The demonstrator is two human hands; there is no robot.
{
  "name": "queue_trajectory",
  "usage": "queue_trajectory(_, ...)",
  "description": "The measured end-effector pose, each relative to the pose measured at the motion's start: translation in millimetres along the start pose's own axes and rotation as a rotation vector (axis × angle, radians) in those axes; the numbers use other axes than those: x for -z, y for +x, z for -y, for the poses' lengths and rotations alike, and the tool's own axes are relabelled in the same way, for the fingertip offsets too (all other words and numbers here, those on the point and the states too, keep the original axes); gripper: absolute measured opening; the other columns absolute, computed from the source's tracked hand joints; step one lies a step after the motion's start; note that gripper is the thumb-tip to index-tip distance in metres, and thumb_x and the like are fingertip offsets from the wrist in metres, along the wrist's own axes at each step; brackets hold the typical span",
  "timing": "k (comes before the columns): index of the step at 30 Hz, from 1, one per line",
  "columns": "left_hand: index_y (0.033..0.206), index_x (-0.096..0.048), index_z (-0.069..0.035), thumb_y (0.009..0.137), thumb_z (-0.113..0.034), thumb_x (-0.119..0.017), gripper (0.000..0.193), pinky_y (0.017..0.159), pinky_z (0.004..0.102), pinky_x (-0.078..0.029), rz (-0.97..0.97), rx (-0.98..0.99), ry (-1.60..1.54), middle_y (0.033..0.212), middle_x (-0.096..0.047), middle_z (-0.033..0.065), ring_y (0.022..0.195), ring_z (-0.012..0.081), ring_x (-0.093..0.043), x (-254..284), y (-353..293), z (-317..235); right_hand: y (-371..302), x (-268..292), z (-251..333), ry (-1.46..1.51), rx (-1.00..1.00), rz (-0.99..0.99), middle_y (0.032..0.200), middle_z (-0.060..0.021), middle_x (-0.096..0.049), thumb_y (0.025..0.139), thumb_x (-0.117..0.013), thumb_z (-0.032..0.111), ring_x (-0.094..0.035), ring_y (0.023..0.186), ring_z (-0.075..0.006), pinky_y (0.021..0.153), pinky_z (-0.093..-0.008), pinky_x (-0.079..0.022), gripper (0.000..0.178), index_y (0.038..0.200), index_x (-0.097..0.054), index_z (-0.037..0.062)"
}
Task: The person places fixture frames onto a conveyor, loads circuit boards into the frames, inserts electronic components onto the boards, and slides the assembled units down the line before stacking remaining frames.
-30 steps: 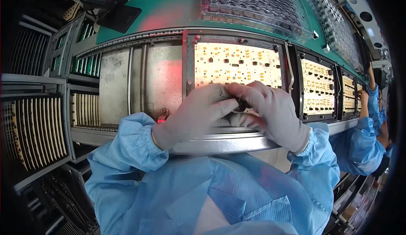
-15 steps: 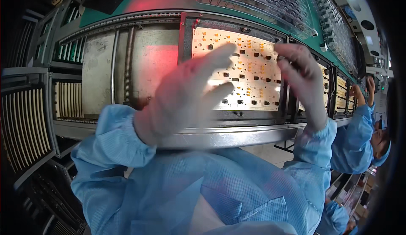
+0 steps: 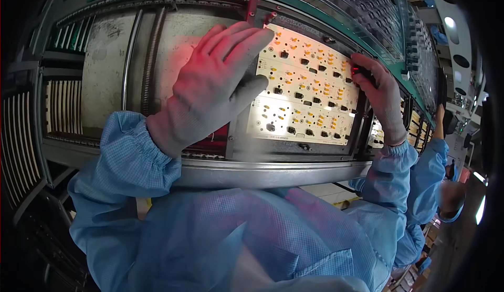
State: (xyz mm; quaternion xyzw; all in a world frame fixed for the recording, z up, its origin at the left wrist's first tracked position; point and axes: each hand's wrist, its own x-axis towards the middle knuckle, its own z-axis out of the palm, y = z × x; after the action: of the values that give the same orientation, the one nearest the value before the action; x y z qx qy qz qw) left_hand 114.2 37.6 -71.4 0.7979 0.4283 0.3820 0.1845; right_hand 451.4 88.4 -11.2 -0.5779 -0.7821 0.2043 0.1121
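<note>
A pale circuit board [image 3: 310, 84] with rows of black and yellow-orange parts lies in a dark frame [image 3: 239, 129] on the conveyor. My left hand [image 3: 212, 76], in a grey-white glove, is open over the board's left edge. Its fingers stretch toward the upper left corner, and the thumb stands apart by the edge. My right hand [image 3: 382, 90], gloved too, bends at the board's upper right edge. Its fingers and thumb curl round something dark that I cannot make out.
A metal rail [image 3: 262, 175] runs along the near side. Clear trays of dark parts [image 3: 352, 8] stand beyond the conveyor. At left are a threaded rod [image 3: 154, 55] and racks of upright boards [image 3: 64, 105]. Another person in blue [image 3: 428, 181] is at the right.
My left hand has drawn back from over the board to its left edge, and its fingers have come closer together. My right hand stays by the right edge. The whole view has shifted somewhat.
</note>
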Motion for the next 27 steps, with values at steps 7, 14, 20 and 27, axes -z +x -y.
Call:
queue_trajectory(7,0.139,-0.047,-0.008,0.081,-0.013,-0.073,0.064,0.113,0.0463,-0.034,0.003,0.004,-0.032,0.135,-0.053,0.0142,0.13,0.0333,-0.047,-2,-2,0,5,2,2,0.024,0.046,0.011,0.102,-0.0068,-0.067,0.082,-0.064,0.0,-0.062,0.083,-0.0137,0.077,-0.0274,-0.051,0.044,0.126,-0.063,0.0076)
queue_trajectory(14,0.138,-0.047,-0.007,0.081,-0.016,-0.074,0.064,0.113,0.0453,-0.034,-0.004,0.013,-0.032,0.133,-0.054,0.0138,0.128,0.0319,-0.048,-6,-6,4,11,10,-4,-0.122,0.122,0.089,0.107,-0.0092,-0.068,0.081,-0.068,0.007,-0.063,0.093,-0.0251,0.086,-0.0343,-0.05,0.047,0.128,-0.063,0.0128)
queue_trajectory(20,0.138,-0.046,-0.006,0.082,-0.016,-0.074,0.064,0.113,0.0451,-0.034,0.012,0.016,-0.049,0.134,-0.053,0.0147,0.128,0.0317,-0.048,-4,-2,2,13,14,-7,-0.295,0.241,0.07,0.107,-0.01,-0.068,0.081,-0.069,0.013,-0.063,0.098,-0.0285,0.087,-0.0387,-0.049,0.048,0.129,-0.062,0.0152)
queue_trajectory(27,0.139,-0.046,-0.004,0.082,-0.012,-0.073,0.065,0.113,0.0455,-0.033,0.082,0.017,-0.061,0.137,-0.052,0.0166,0.13,0.034,-0.047,0,-5,0,7,11,3,-0.71,0.49,0.037,0.101,-0.0068,-0.067,0.083,-0.067,0.018,-0.064,0.087,-0.0288,0.074,-0.0403,-0.051,0.046,0.128,-0.059,0.0165)
